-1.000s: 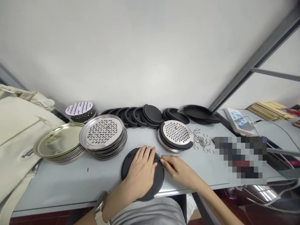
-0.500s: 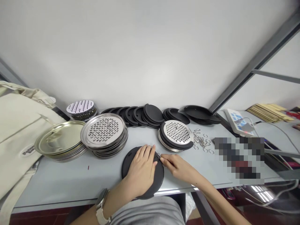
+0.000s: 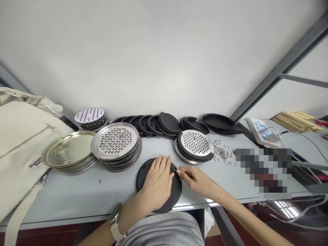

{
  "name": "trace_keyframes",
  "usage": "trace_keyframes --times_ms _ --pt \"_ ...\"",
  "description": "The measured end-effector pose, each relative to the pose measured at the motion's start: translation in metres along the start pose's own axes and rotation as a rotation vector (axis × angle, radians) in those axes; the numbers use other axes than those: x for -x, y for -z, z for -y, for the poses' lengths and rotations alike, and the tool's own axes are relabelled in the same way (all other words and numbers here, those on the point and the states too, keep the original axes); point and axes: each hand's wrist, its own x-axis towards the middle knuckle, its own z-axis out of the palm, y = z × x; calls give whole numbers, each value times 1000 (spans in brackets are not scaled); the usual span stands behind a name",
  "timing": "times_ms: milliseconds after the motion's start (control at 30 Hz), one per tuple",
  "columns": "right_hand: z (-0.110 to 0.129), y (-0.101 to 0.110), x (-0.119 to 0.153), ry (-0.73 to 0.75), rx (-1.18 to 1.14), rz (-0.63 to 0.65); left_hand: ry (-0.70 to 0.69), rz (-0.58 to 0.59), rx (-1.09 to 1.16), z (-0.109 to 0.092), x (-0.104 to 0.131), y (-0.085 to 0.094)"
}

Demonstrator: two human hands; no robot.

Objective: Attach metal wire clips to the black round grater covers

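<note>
A round black plastic disc [image 3: 175,193] lies at the front of the table. My left hand [image 3: 157,182] rests flat on it, fingers stretched out and pointing away from me. At the disc's right rim my right hand [image 3: 192,177] pinches a small metal clip [image 3: 174,167]. The clip touches the rim, but whether it passes through a hole there I cannot tell. Just behind stands a stack topped by a perforated metal grater plate [image 3: 196,142] in a black holder. Beside that stack lies a loose pile of metal clips and rings [image 3: 222,153].
Round metal graters [image 3: 115,140] and shiny metal lids [image 3: 70,148] are stacked on the left, near a cream canvas bag [image 3: 23,136]. Black discs [image 3: 169,122] line the wall, with a small grater stack [image 3: 89,116] at their left. A power strip [image 3: 262,131] lies right.
The view has shifted slightly, so everything sits a little to the right. Both hands keep their places on the disc and the clip.
</note>
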Motion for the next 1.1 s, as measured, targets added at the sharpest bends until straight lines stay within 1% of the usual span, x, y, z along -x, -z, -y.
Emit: trace_keyframes --times_ms 133,267,367,500,733,833,1100 --pt "-3 3 6 12 -11 -23 -4 -19 -8 1 -1 -2" --pt "-8 -4 1 2 58 -72 -4 -34 -12 1 0 -3" --pt "-11 -7 -4 17 76 -52 -9 -28 -7 2 1 -3" --pt "-14 -4 -6 8 57 -8 -9 -36 3 2 1 -3" --pt "-8 2 -7 -7 -33 68 -8 -43 7 1 1 -3" --pt "-7 2 -5 -17 -23 67 -3 -40 6 1 1 -2" --pt "-9 0 -4 24 12 15 -7 -37 1 1 1 -2"
